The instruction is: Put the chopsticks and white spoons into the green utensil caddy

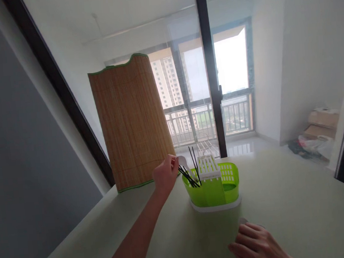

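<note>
1. The left hand (166,171) is pinching a white spoon (181,161) by its bowl end, thumb and fingers drawn narrow around it; the handle is slanting down into the left part of the green basket (214,199).
2. Black chopsticks (190,180) are leaning in that same part, most tipping toward the left hand and two standing nearly upright. The handle could be snagging on them, and a sideways push would likely be spilling some over the rim.
3. A smooth bowl is giving the fingertips little to grip, so the spoon could be slipping or twisting if the pinch loosens.
4. The white rack (208,175) is sitting beside the chopsticks; a knock from the spoon could be shifting it, if it is only loosely seated.
5. The right hand (257,242) is curling low over the worktop (184,240), nearer the wearer. A pale object (243,220) is showing past its fingers; whether they are gripping it, I cannot tell.
6. Neither hand is steadying the basket, so a hard push could be sliding it.
7. A bamboo mat (132,124) is standing behind the left hand; a careless elbow or wrist could be toppling it.
</note>
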Demonstrator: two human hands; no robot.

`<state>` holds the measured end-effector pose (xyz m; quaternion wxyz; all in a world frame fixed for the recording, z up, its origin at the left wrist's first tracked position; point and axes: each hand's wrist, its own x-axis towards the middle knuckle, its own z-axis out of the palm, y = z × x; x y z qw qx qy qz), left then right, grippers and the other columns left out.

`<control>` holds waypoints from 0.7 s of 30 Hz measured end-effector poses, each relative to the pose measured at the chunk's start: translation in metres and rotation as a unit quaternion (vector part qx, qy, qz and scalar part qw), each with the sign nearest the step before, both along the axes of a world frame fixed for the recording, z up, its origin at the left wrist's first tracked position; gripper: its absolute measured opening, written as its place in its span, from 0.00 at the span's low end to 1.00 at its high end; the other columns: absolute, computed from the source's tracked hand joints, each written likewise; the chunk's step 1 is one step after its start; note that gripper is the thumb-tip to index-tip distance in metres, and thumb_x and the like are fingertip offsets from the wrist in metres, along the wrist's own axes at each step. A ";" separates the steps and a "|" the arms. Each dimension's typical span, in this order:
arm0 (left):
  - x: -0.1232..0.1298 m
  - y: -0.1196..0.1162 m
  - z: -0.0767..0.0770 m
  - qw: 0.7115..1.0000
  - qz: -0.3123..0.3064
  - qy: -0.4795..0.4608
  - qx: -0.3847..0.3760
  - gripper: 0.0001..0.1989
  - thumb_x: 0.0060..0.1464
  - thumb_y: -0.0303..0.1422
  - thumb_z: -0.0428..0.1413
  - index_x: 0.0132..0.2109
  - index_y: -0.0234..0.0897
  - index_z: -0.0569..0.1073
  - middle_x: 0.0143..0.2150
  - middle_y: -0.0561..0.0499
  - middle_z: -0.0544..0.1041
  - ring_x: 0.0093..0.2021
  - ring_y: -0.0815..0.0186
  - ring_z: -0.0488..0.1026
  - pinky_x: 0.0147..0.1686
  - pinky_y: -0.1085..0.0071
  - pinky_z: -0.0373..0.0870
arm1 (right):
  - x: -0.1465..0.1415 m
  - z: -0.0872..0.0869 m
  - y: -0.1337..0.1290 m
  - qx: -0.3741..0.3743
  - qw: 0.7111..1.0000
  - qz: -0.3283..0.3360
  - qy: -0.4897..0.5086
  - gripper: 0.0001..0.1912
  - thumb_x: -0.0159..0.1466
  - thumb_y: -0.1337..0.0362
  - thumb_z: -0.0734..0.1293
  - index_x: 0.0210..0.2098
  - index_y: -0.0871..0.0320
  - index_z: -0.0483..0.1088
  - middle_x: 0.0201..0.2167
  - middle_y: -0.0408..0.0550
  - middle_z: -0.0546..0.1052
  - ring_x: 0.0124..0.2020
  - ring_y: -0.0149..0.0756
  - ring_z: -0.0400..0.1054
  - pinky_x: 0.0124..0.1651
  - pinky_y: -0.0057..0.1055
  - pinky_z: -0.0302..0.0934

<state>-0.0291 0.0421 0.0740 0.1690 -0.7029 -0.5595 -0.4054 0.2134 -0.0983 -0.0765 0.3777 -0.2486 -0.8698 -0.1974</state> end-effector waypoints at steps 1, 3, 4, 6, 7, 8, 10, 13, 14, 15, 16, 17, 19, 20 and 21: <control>0.005 0.005 -0.005 0.999 0.008 0.021 -0.028 0.14 0.62 0.42 0.48 0.38 0.40 0.73 0.30 0.53 0.79 0.29 0.66 0.75 0.26 0.72 0.55 | 0.000 -0.001 0.001 0.002 1.000 -0.003 0.000 0.08 0.61 0.74 0.60 0.31 0.57 0.68 0.19 0.42 0.68 0.22 0.33 0.60 0.27 0.32 0.50; 0.012 0.013 -0.015 0.995 0.025 0.048 -0.080 0.15 0.62 0.43 0.47 0.38 0.40 0.73 0.31 0.52 0.79 0.31 0.64 0.76 0.25 0.71 0.52 | 0.000 -0.002 0.002 0.003 1.000 -0.009 0.000 0.08 0.60 0.75 0.60 0.30 0.57 0.68 0.19 0.42 0.68 0.22 0.33 0.60 0.27 0.32 0.51; 0.014 0.017 -0.019 0.993 0.029 0.054 -0.101 0.15 0.62 0.43 0.47 0.37 0.40 0.74 0.31 0.51 0.80 0.31 0.63 0.76 0.25 0.71 0.52 | 0.000 -0.003 0.003 0.003 1.000 -0.011 0.001 0.08 0.60 0.75 0.61 0.30 0.57 0.68 0.19 0.42 0.68 0.22 0.33 0.59 0.27 0.32 0.51; 0.018 0.022 -0.026 0.990 0.025 0.058 -0.127 0.15 0.62 0.43 0.47 0.38 0.41 0.74 0.32 0.52 0.80 0.32 0.62 0.76 0.25 0.71 0.51 | 0.000 -0.003 0.004 -0.001 1.000 -0.017 0.003 0.08 0.60 0.75 0.61 0.29 0.57 0.67 0.18 0.42 0.68 0.22 0.33 0.59 0.27 0.32 0.50; 0.019 0.024 -0.029 0.989 0.022 0.058 -0.134 0.14 0.61 0.43 0.48 0.40 0.42 0.74 0.32 0.52 0.80 0.33 0.62 0.76 0.25 0.71 0.51 | 0.000 -0.003 0.004 -0.004 1.000 -0.019 0.003 0.08 0.60 0.75 0.60 0.29 0.57 0.67 0.18 0.42 0.68 0.22 0.33 0.59 0.27 0.32 0.50; 0.020 0.026 -0.030 0.988 0.019 0.059 -0.138 0.12 0.61 0.42 0.49 0.43 0.43 0.74 0.33 0.53 0.81 0.33 0.61 0.76 0.25 0.71 0.52 | 0.001 -0.002 0.004 -0.010 1.000 -0.021 0.002 0.08 0.60 0.74 0.60 0.30 0.57 0.67 0.19 0.42 0.68 0.22 0.34 0.59 0.27 0.32 0.50; 0.020 0.027 -0.032 0.988 0.014 0.057 -0.140 0.13 0.60 0.39 0.51 0.49 0.43 0.72 0.33 0.53 0.81 0.33 0.62 0.76 0.26 0.71 0.52 | 0.001 0.000 0.003 -0.026 0.999 -0.025 0.001 0.09 0.61 0.74 0.59 0.29 0.57 0.67 0.19 0.43 0.68 0.23 0.34 0.60 0.28 0.32 0.50; 0.019 0.023 -0.035 0.993 0.004 0.014 -0.117 0.16 0.59 0.37 0.51 0.53 0.42 0.69 0.33 0.53 0.80 0.32 0.64 0.75 0.27 0.72 0.54 | 0.002 0.003 0.001 -0.056 0.998 -0.028 0.006 0.09 0.63 0.73 0.58 0.29 0.56 0.65 0.20 0.43 0.69 0.24 0.34 0.60 0.28 0.32 0.49; 0.019 0.018 -0.038 0.995 -0.003 -0.010 -0.100 0.15 0.60 0.37 0.50 0.53 0.41 0.70 0.33 0.53 0.79 0.31 0.66 0.74 0.27 0.73 0.55 | 0.002 0.004 0.001 -0.066 0.997 -0.027 0.008 0.09 0.63 0.73 0.58 0.29 0.56 0.65 0.21 0.43 0.69 0.24 0.34 0.60 0.28 0.32 0.49; 0.019 0.012 -0.042 0.996 -0.013 -0.037 -0.082 0.14 0.60 0.37 0.50 0.51 0.41 0.70 0.32 0.54 0.79 0.29 0.67 0.73 0.27 0.73 0.56 | 0.003 0.004 0.001 -0.076 0.997 -0.027 0.010 0.09 0.63 0.72 0.58 0.29 0.56 0.65 0.21 0.43 0.69 0.24 0.34 0.60 0.28 0.32 0.49; 0.019 0.004 -0.048 0.996 -0.025 -0.061 -0.066 0.12 0.60 0.38 0.50 0.48 0.40 0.70 0.30 0.55 0.77 0.27 0.69 0.72 0.27 0.74 0.56 | 0.003 0.003 0.001 -0.088 0.996 -0.029 0.011 0.09 0.63 0.72 0.58 0.30 0.56 0.65 0.21 0.43 0.69 0.24 0.34 0.60 0.29 0.32 0.49; 0.020 -0.006 -0.056 0.994 -0.040 -0.081 -0.054 0.11 0.60 0.39 0.50 0.45 0.40 0.70 0.29 0.56 0.76 0.26 0.70 0.70 0.27 0.75 0.57 | 0.004 0.003 0.001 -0.101 0.994 -0.033 0.013 0.09 0.64 0.72 0.58 0.30 0.56 0.65 0.22 0.43 0.69 0.25 0.35 0.60 0.29 0.33 0.48; 0.025 -0.030 -0.077 0.989 -0.087 -0.103 -0.060 0.09 0.59 0.40 0.50 0.38 0.40 0.69 0.25 0.58 0.72 0.23 0.71 0.67 0.26 0.76 0.58 | 0.006 0.000 0.003 -0.131 0.990 -0.047 0.016 0.08 0.64 0.71 0.58 0.30 0.56 0.65 0.23 0.43 0.70 0.26 0.35 0.60 0.30 0.33 0.48; 0.028 -0.043 -0.089 0.985 -0.115 -0.104 -0.078 0.09 0.59 0.40 0.50 0.35 0.40 0.67 0.24 0.58 0.70 0.22 0.71 0.66 0.25 0.76 0.58 | 0.007 -0.002 0.003 -0.146 0.988 -0.054 0.017 0.08 0.64 0.71 0.58 0.30 0.55 0.65 0.24 0.43 0.70 0.27 0.35 0.60 0.30 0.33 0.48; 0.032 -0.056 -0.102 0.979 -0.147 -0.099 -0.104 0.10 0.59 0.40 0.50 0.33 0.40 0.66 0.23 0.58 0.69 0.21 0.71 0.64 0.24 0.76 0.58 | 0.008 -0.003 0.004 -0.159 0.985 -0.060 0.018 0.08 0.65 0.71 0.58 0.30 0.55 0.65 0.24 0.43 0.70 0.28 0.35 0.61 0.31 0.33 0.49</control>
